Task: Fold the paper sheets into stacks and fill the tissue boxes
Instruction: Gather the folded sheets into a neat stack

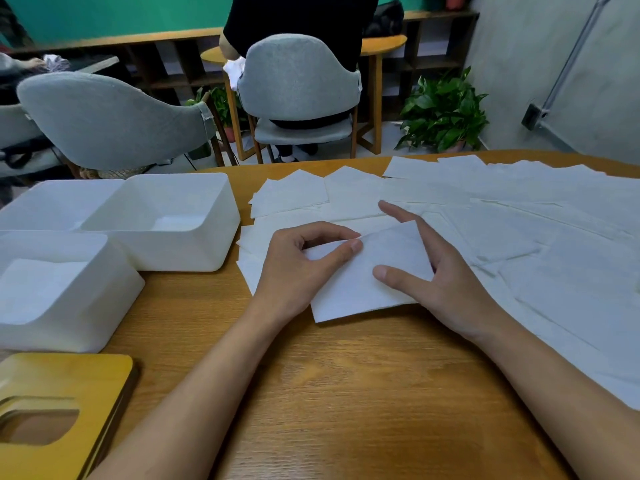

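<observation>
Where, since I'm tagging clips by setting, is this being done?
Probably a shared office or café-style workroom: a wooden table, grey upholstered chairs with another person seated at a second table, wooden cubby shelves along a teal wall, and potted plants.

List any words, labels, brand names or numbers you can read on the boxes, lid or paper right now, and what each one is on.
No text can be read in this view.
The tissue boxes: plain white, no label showing.
The wooden lid: bare, no print.
The folded sheet and the loose sheets: blank.
The chair tag: too small to read.
</observation>
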A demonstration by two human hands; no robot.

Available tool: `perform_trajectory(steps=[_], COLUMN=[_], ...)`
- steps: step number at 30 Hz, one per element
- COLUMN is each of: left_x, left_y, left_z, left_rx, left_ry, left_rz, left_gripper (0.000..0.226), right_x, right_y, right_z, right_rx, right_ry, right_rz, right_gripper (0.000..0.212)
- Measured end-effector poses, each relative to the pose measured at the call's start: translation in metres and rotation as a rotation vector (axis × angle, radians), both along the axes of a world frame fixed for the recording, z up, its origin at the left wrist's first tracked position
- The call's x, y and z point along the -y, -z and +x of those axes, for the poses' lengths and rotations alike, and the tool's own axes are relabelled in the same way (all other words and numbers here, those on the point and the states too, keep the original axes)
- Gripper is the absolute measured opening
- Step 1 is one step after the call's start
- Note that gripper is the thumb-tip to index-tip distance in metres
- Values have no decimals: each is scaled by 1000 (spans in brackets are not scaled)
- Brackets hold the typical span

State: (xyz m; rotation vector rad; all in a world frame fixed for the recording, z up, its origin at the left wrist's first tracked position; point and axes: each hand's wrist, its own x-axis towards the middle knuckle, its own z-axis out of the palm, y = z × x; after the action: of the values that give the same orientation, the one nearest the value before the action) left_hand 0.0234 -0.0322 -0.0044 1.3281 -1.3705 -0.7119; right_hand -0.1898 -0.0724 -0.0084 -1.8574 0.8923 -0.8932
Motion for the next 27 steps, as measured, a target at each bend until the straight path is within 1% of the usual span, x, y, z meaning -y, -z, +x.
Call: perform_trajectory(steps=[4, 8, 11, 12, 14, 16, 19, 21, 24, 25, 27], left_x=[2, 2, 6, 8, 10, 12, 11, 11, 12, 13, 13], left_y=[2, 5, 11, 11, 9, 9, 9, 10, 13, 13, 14], left_z=[2, 0, 0, 1, 3, 6, 6, 7, 9, 10, 17], left_rx=[28, 26, 179, 195, 97, -37, -165, -158, -89, -28, 176], left_ry=[9, -29, -180, -193, -130, -44, -31, -56, -59, -63, -104], left_rz=[-1, -15, -116, -100, 14, 104, 137, 106, 80, 70, 17], left_gripper=[10, 13, 26, 31, 33, 23, 12, 11, 11, 13, 17], right_x=[0, -1, 1, 2, 6, 9, 13, 12, 9, 10, 12], right_y=[0, 0, -1, -1, -2, -1, 0, -2, -3, 0, 6], right_z=[1, 2, 1, 0, -3, -5, -8, -10, -9, -8, -9], right_rx=[-15, -9, 43, 75, 165, 225, 187, 174, 55, 28, -3], right_ry=[34, 21, 31, 40, 32, 10, -18, -87, -116, -87, 14], right_rz=[-15, -21, -38, -31, 27, 78, 109, 143, 112, 110, 86], right_gripper=[80, 80, 77, 77, 76, 77, 79, 69, 31, 25, 28])
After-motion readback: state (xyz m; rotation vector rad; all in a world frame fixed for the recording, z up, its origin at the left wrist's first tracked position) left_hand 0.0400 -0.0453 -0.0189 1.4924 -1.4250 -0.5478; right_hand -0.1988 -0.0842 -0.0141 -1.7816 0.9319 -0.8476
